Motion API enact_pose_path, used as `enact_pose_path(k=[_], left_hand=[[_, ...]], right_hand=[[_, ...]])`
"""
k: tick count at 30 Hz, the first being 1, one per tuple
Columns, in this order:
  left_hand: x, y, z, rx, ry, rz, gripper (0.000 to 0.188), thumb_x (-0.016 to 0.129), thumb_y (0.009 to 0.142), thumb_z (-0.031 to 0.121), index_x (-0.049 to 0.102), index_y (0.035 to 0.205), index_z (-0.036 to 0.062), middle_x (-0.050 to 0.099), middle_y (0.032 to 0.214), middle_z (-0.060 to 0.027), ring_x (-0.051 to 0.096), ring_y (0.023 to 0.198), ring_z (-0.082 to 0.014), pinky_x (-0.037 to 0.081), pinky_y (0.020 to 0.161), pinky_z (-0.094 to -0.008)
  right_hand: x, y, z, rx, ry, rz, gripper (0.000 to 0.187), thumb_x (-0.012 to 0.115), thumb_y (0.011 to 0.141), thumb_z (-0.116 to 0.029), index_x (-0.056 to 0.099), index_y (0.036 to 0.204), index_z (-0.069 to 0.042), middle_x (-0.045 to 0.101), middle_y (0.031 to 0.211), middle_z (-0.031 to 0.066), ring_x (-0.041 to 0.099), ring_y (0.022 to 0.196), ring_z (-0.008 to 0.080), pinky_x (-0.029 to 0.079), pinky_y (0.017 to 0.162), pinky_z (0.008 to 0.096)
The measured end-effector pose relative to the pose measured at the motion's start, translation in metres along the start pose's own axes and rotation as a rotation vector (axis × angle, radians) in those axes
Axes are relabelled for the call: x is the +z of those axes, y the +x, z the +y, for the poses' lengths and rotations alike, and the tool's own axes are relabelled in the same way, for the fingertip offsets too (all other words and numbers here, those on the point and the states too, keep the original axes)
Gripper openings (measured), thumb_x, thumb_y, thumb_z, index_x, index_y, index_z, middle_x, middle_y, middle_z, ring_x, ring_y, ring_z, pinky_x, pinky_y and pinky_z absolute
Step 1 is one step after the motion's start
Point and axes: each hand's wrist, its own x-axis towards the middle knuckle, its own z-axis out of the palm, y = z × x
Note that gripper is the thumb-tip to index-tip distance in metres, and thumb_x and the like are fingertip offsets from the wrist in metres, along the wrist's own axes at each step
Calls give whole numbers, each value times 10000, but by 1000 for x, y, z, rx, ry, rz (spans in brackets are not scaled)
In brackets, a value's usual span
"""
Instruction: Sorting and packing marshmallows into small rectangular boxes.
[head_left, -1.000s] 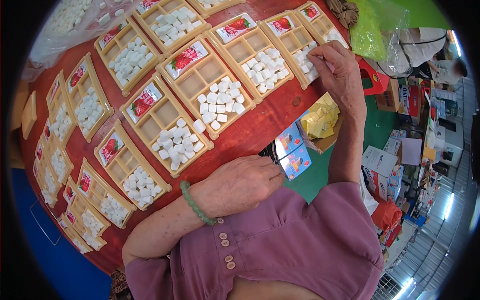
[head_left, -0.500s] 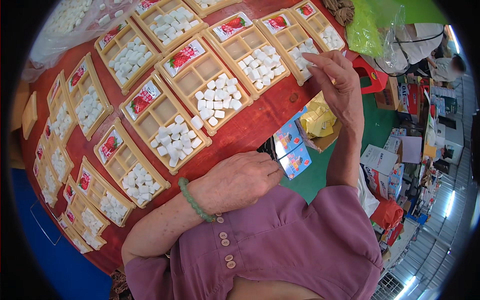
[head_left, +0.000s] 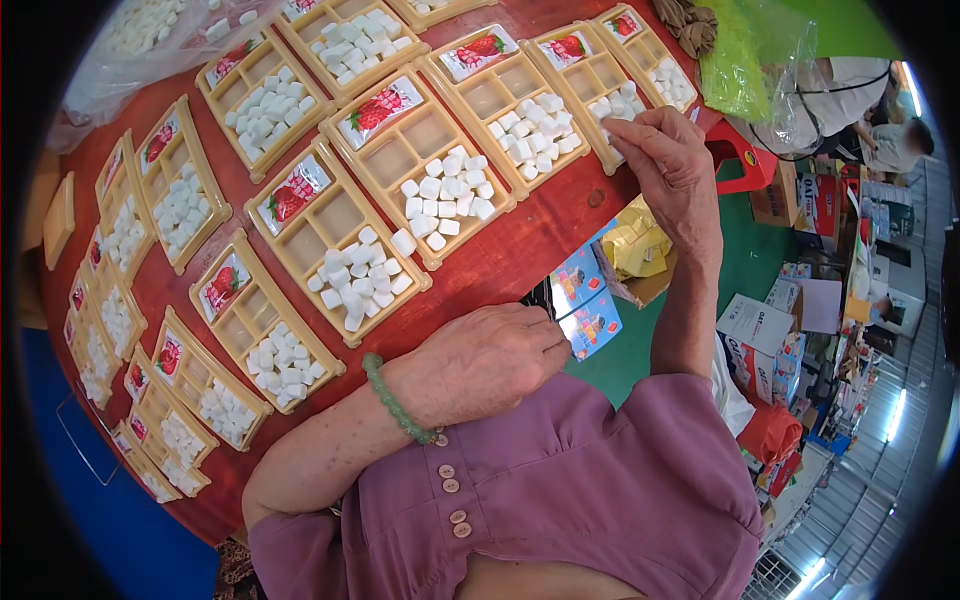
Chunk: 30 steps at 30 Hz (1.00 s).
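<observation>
My right hand [head_left: 668, 165] hovers over the near end of a beige divided tray [head_left: 588, 75], thumb and fingertips pinched together. Anything between them is too small to make out. White marshmallows [head_left: 615, 103] fill that tray's near compartment, just beyond my fingertips. My left hand [head_left: 485, 362] rests at the table's near edge, fingers curled down and their tips hidden; a green bead bracelet [head_left: 385, 400] circles the wrist. Closest to it is another tray [head_left: 325, 215] with a strawberry-print sachet [head_left: 293, 196] and a heap of marshmallows [head_left: 360, 281]. One marshmallow [head_left: 403, 242] lies on the rims between two trays.
Several more filled trays stand in rows on the red table [head_left: 480, 262]. A clear bag of marshmallows [head_left: 140, 40] is at the far left. Beyond the right edge are a red basket [head_left: 745, 160], a carton of yellow wrappers [head_left: 638, 245], stacked boxes and a person in the distance.
My right hand has lowered slightly toward me, its fingers drawing closer together. The view has shifted a little; my left hand keeps its place.
</observation>
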Motion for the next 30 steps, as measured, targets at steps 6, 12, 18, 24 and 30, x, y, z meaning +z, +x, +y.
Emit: enact_pose_path(k=[6,12,18,24,30], left_hand=[[-1,-1,1,-2,2,-11,337,609,734,73,654,1043,-53,658,975,-138,633,967,-271,526,866,-365],[-1,0,0,6,-7,-9,339,609,731,69,651,1043,-56,653,969,-138,629,958,-272,525,860,-367],[-1,-1,0,5,-13,1,332,610,728,67,650,1035,-55,650,968,-139,628,949,-272,527,851,-369],[4,-1,-2,29,9,55,192,603,746,71,626,916,-15,626,911,-114,611,907,-248,517,834,-359],[5,0,-3,58,50,88,66,594,764,72,597,807,22,610,858,-93,599,875,-232,507,816,-355]], right_hand=[[-3,2,-1,44,116,30,224,710,845,-22,745,1062,-69,622,856,45,589,842,159,442,756,282],[6,6,6,-21,29,60,200,705,847,-10,745,1036,-62,630,844,53,601,821,165,453,733,278],[11,7,8,-17,71,67,167,709,842,-1,744,998,-51,632,847,59,607,809,163,461,721,282],[14,8,10,-13,76,61,172,710,840,6,741,1001,-47,631,859,66,602,817,158,463,726,279],[8,6,7,-9,64,89,199,717,839,-5,732,1034,-42,634,887,66,599,837,155,463,753,279]])
